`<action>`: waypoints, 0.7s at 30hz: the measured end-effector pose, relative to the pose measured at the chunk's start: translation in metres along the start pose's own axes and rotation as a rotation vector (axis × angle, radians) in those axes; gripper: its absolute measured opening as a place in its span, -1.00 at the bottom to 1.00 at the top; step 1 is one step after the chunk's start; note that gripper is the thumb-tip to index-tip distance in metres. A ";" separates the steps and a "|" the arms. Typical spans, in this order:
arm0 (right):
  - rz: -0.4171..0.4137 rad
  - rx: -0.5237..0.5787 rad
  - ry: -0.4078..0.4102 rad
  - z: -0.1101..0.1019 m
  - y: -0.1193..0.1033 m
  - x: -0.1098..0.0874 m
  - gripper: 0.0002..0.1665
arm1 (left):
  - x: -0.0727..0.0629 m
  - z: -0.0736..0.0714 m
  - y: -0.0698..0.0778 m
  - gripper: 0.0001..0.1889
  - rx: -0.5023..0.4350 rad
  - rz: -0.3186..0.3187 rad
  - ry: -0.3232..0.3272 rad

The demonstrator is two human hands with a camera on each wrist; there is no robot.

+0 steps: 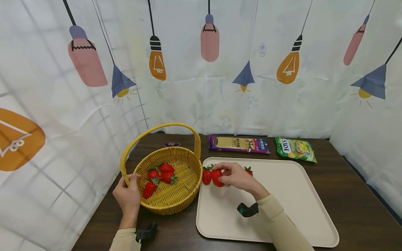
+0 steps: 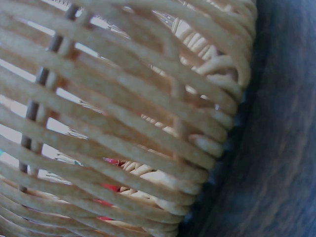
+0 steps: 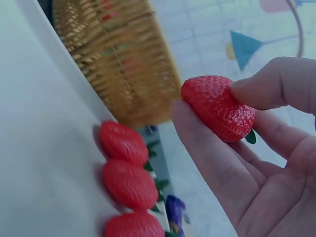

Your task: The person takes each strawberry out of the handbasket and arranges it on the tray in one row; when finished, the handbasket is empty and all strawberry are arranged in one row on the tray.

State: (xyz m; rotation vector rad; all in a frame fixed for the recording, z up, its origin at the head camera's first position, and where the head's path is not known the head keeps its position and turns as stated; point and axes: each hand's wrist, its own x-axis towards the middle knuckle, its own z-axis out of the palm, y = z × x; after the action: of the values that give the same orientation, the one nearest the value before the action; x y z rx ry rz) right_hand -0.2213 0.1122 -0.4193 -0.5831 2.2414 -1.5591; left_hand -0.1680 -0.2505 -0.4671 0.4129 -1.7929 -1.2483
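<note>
My left hand (image 1: 128,197) grips the near left side of a yellow wicker basket (image 1: 185,195), where the handle meets the rim. Several strawberries (image 1: 150,189) with green leaves lie inside, toward the left. Only the woven wall (image 2: 123,98) fills the left wrist view, with bits of red showing through. Between thumb and fingers, my right hand (image 1: 233,177) pinches a strawberry (image 3: 217,106), held above the left end of a cream tray (image 1: 270,209). Other strawberries (image 3: 129,183) lie in a row on the tray, partly hidden by the hand in the head view.
Behind the tray lie a purple noodle-like packet (image 1: 238,144) and a green Fox's candy bag (image 1: 295,149). A small purple wrapper (image 1: 171,144) sits behind the basket. Everything stands on a dark wooden table (image 1: 351,195), with lamp-patterned curtains (image 1: 194,97) around it.
</note>
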 end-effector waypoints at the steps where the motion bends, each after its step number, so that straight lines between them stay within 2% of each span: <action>1: 0.008 0.004 0.013 -0.003 0.002 -0.001 -0.54 | 0.000 0.000 0.000 -0.67 -0.001 -0.002 -0.001; 11: 0.103 0.056 0.150 -0.037 0.013 -0.013 -0.47 | 0.000 0.001 -0.001 -0.69 -0.006 0.009 0.002; 21: 0.071 0.078 0.231 -0.081 0.029 -0.028 -0.45 | 0.001 0.000 0.000 -0.71 0.000 0.008 0.004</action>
State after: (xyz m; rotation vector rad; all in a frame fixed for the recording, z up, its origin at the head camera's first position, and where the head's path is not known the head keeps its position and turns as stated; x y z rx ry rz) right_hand -0.2413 0.2003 -0.4177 -0.3117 2.3237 -1.7468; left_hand -0.1685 -0.2509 -0.4667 0.4077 -1.7892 -1.2407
